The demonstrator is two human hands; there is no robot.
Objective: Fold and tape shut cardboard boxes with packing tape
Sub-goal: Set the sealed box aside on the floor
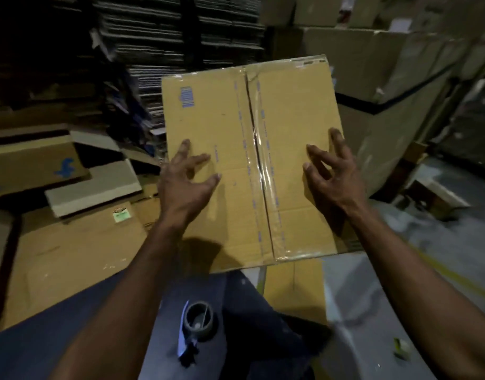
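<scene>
Cardboard box (252, 160) sits before me, clear tape (266, 171) along its centre seam. My left hand (186, 185) and right hand (332, 174) spread open over it, gripping nothing. The far seam end looks puckered and could lift; the roll (199, 320) lies near of the box.

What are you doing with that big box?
A person is closing up a cardboard box. Clear tape already runs down the middle seam where the two flaps meet. The left hand and right hand are spread over the top, one on each side of the seam. The tape roll sits below, held by neither hand.
</scene>
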